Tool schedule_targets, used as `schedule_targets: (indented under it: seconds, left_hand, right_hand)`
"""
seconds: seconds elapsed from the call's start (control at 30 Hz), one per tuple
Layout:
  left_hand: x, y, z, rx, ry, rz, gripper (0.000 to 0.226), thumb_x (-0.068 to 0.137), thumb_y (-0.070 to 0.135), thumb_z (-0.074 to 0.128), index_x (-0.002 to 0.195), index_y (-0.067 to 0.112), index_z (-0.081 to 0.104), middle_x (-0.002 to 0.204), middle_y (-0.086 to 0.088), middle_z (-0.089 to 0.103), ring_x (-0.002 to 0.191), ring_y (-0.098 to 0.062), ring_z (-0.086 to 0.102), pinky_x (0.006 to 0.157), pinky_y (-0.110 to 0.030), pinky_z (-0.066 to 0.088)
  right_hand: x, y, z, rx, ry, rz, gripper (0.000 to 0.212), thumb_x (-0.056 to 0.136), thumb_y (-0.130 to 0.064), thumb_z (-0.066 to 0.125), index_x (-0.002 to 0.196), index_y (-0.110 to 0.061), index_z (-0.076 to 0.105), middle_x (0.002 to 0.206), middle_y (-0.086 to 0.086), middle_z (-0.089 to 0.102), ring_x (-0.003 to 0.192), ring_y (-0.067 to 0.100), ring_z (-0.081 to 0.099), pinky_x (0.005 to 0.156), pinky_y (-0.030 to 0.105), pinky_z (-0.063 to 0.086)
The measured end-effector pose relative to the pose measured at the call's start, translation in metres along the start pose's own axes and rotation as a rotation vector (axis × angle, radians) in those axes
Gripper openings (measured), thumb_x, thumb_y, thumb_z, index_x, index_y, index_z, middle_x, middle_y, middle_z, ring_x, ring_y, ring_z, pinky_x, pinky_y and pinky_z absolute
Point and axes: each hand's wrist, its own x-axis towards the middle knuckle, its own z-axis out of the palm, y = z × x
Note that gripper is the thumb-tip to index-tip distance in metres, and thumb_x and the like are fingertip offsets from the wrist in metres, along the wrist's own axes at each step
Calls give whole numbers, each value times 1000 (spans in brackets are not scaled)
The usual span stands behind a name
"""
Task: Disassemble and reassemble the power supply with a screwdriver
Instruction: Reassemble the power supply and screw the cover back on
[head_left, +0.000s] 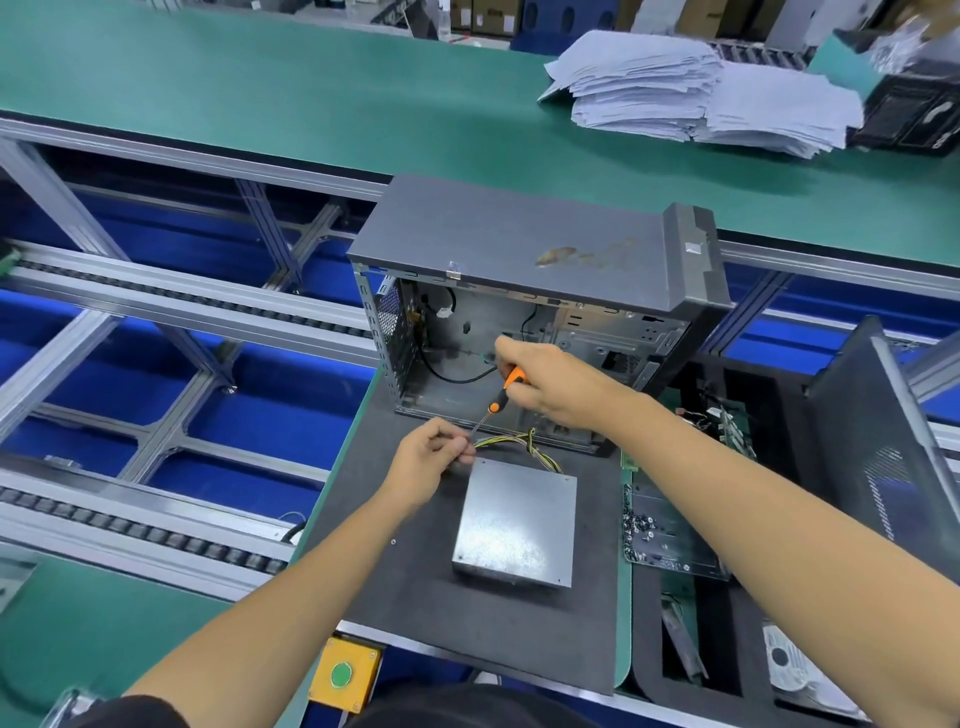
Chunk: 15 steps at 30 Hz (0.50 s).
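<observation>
On the dark mat in front of you lies the power supply (517, 525), flat and already out of the computer case (524, 312), its bundle of wires (524, 447) trailing toward the open side of that case. You keep the box close and level, probably so the screw holes stay easy to reach. Your right hand (550, 379) wraps its grip around the orange handle of the screwdriver (498, 397), shaft angled down and left toward your other hand. Your left hand (431, 457) has its grip pinched together right at the screwdriver's tip, beside the wires (most likely seating a small screw on the bit, though the screw itself is too small to make out). The case stands upright just behind, open side facing you, ready to take the box back. Loose screws (644, 525) sit in a tray to your right on the tabletop (311, 104).
</observation>
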Motion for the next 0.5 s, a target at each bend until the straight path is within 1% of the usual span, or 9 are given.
schedule_targets:
  seconds: [0.13,0.23,0.37,0.5]
  left_hand:
    - [0,-1,4,-141,56,-55,13,102,5,55,93,8,64,79,-5,73,70,-11,67,65,-19,53]
    - [1,-1,9,-194,28,-75,13,102,6,54,93,9,62,77,-3,71,69,-10,65,65,-20,51]
    - [0,-1,10,-237,-10,-87,9,100,7,57,94,8,63,82,-7,71,72,-12,65,68,-21,52]
    - [-3,0,9,-323,15,-89,9,100,9,57,95,11,64,80,-1,71,73,-9,65,68,-18,51]
  right_hand:
    - [-1,-1,-4,23,-10,-6,21,85,-19,49,83,-32,33,71,-9,47,59,4,40,51,28,31]
    - [-2,-2,-5,16,-10,-10,23,85,-16,50,82,-31,33,72,-7,47,60,9,38,53,32,34]
    - [-2,-4,-4,18,3,-15,21,84,-16,49,84,-29,34,73,-5,47,63,16,40,55,35,36]
    - [-5,-1,-4,45,32,-4,18,84,-18,48,86,-30,35,72,-5,48,59,7,39,51,28,31]
